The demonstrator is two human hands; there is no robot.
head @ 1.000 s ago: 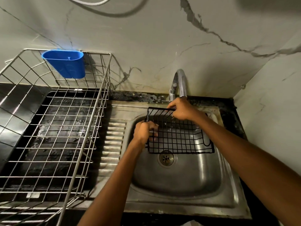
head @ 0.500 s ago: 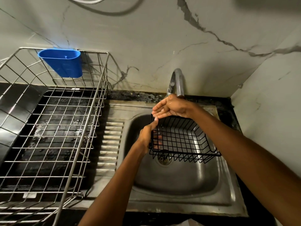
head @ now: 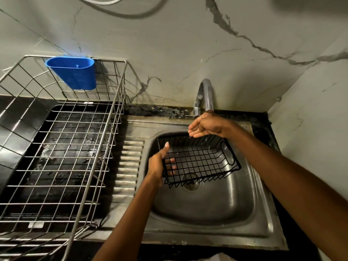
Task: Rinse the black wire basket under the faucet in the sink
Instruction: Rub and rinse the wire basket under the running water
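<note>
Black wire makes up the basket (head: 199, 159), which hangs inside the sink (head: 211, 219) above the drain (head: 191, 182), tilted so its open top faces up and toward the camera. Its left end is gripped by the left hand (head: 157, 164): the thumb lies along the outside of the rim, pointing up, while the fingers (head: 172, 166) curl round inside and show through the mesh. At its right end an oval handle loop is visible, near the sink's right wall.

Over the basket's far rim hovers the right hand (head: 206, 126), just under the faucet (head: 205, 97) spout. It grasps nothing; the fingers are loosely extended and point left, palm turned partly down, and I cannot tell whether the fingertips brush the wire. Any water stream from the spout is hard to make out, though a few small drops glint over the mesh.

Left of the sink bowl lies its ribbed drainboard, and beyond that stands a rack (head: 62, 147) of silver wire on a dark, wet counter. On the rack's back rail hangs a blue cup (head: 72, 73). Pale marble-look wall with dark veins rises behind the faucet, and a grey hose (head: 131, 13) loops across the top of the view
</note>
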